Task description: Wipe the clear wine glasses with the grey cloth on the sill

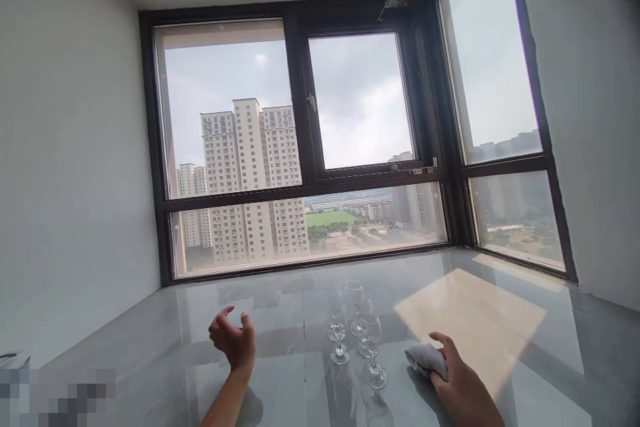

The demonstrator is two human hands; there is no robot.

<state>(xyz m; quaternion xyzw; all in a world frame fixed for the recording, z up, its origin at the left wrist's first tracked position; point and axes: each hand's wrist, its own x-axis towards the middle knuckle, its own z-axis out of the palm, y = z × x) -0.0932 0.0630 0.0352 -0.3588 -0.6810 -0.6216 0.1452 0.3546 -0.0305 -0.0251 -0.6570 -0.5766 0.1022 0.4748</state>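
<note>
My left hand (234, 340) is raised over the glossy grey surface, left of the glasses, its fingers curled but apart from the thumb, with nothing in it. On the right, my right hand (457, 373) grips a folded pale grey cloth (425, 358), which sticks out to the left of the fingers. Between the hands stand several clear stemmed glasses in a cluster, among them a front left glass (339, 340) and a front right glass (375, 360). Neither hand touches a glass.
Behind the glasses, the glossy surface (280, 373) reaches a dark-framed window (305, 190). White walls (75, 147) rise on both sides. A sunlit patch lies at the right. A partly visible object (14, 360) sits at the left edge, beside a pixelated area.
</note>
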